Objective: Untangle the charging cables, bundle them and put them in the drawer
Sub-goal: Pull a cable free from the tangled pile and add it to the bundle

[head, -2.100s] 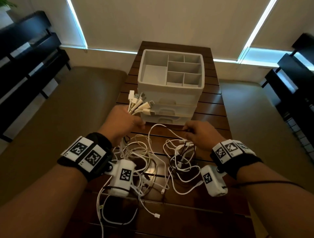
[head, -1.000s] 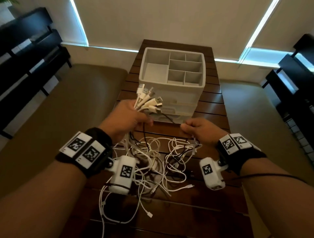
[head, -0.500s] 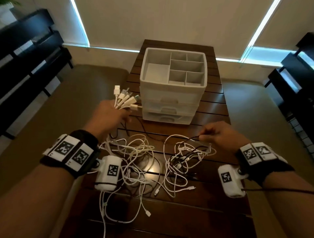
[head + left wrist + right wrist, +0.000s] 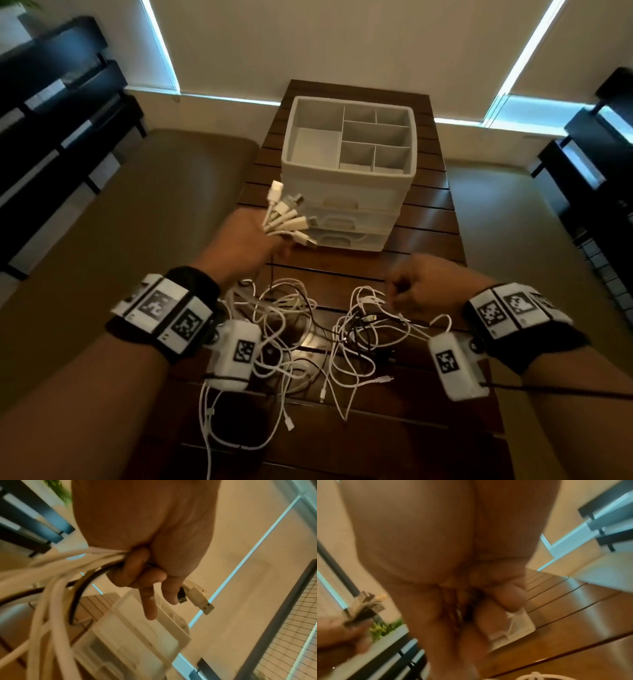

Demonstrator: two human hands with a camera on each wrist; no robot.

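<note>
My left hand grips a bunch of cables just below their ends, in front of the drawer unit. Their white USB plugs fan out above my fist. The left wrist view shows my left hand wrapped round several white cords and one black cord, with a plug sticking out. The loose tangle of cables lies on the wooden table between my wrists. My right hand is curled above the tangle's right side, pinching a cable that rises to it. The right wrist view is blurred.
The white drawer unit has an empty divided tray on top and three shut drawers below. Dark shelving stands at the left and more at the right. Tan cushioned seats flank the narrow table.
My left hand swung out left with the plugs and has come back right toward the drawer unit. My right hand has drawn slightly in and down over the tangle.
</note>
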